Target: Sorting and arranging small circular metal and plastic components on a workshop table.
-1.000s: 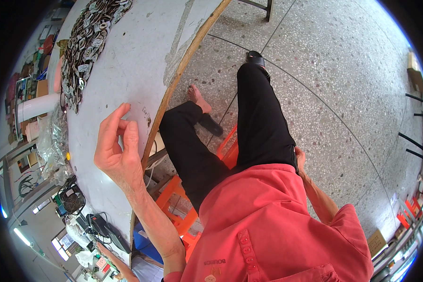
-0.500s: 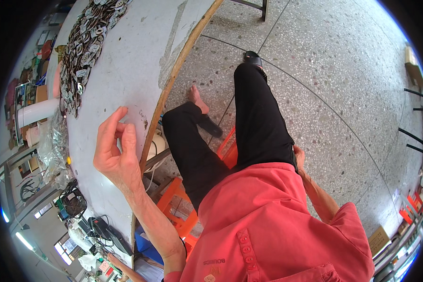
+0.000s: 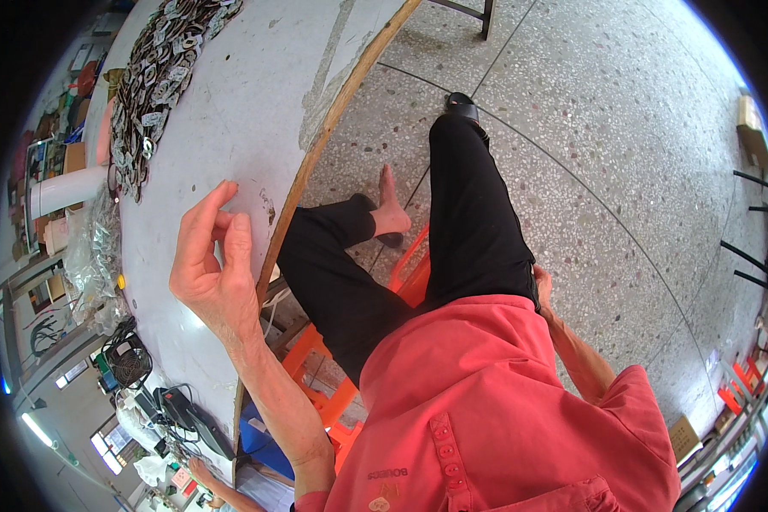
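Speckled stone floor (image 3: 606,136), crossed by dark joint lines, spreads to the right of a pale, stained table (image 3: 239,94) with a worn wooden edge (image 3: 314,162). Over that tabletop, close to the edge, is the left hand (image 3: 206,269), palm partly turned up, fingers loosely bent and thumb apart from them, with nothing between. The right hand (image 3: 543,286) is beside the right thigh, mostly behind the black trousers (image 3: 480,218); whether it grips anything cannot be told. Well ahead of the left hand, a heap of flat, dark-edged pieces (image 3: 149,98) lies along the table's far side; any marks on them are too small to read. Writing shows on the red shirt (image 3: 520,375): a short line of dark lettering (image 3: 387,474), upside down from this view, beside a small pale emblem (image 3: 379,504). A cardboard box (image 3: 683,439) at lower right bears dark print, too small to make out. Along the table's left side are clear plastic bags (image 3: 92,256), a small black fan (image 3: 130,363) and a black case with a cord (image 3: 200,422), with another person's forearm (image 3: 222,491) near it. Orange plastic seating (image 3: 309,348) shows beneath the wearer.
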Tool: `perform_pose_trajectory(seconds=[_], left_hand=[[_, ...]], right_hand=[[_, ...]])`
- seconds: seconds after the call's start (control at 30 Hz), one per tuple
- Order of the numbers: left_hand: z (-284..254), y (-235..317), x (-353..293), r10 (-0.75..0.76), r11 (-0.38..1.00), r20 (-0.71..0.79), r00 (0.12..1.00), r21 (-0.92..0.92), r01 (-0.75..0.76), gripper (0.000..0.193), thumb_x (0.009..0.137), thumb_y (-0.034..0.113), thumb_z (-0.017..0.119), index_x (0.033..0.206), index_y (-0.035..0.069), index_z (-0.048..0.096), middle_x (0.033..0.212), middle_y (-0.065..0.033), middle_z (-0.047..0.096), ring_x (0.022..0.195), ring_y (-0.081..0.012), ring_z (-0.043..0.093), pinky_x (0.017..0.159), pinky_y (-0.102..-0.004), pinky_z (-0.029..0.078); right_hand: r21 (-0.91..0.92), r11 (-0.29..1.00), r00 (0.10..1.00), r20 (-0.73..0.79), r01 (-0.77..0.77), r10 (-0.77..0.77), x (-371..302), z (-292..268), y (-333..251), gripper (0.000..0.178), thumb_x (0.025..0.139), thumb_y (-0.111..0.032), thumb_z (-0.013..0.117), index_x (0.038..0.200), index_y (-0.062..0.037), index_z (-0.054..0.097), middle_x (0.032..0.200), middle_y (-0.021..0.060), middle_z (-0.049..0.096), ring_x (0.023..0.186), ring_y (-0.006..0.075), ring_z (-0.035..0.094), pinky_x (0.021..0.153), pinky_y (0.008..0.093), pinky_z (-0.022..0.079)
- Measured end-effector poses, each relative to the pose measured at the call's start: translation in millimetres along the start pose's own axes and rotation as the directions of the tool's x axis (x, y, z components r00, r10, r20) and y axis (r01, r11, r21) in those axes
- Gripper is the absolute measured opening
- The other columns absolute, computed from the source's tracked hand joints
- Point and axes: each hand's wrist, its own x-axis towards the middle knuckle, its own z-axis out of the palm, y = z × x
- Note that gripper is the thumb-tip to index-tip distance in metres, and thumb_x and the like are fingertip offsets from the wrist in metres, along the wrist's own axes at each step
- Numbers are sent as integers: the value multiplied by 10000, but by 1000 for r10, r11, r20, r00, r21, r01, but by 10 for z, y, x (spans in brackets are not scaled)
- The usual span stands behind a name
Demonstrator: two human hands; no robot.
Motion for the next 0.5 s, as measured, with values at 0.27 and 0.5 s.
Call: perform_pose_trajectory(seconds=[0.27, 0.5], left_hand=[[-12, -1, -14, 24, 1000, -5, 1000, 13, -24, 316, 814, -76, 644, 1112, 14, 695, 1017, -51, 679, 775, -86, 554, 723, -229, 484], [12, 29, -3, 21, 999, -24, 999, 29, -20, 299, 805, -59, 663, 1094, 9, 695, 995, -47, 683, 759, -93, 562, 703, -230, 481]], right_hand=[[263, 829, 853, -330, 494, -404, 584, -107, -1990, 214, 928, -95, 594, 1107, 14, 634, 976, 69, 668, 915, 137, 608, 823, 293, 495], [321, 844, 865, 121, 430, -487, 1077, 1681, -2953, 360, 844, -163, 620, 1172, -12, 615, 1037, 171, 675, 980, 247, 640, 858, 340, 501]])
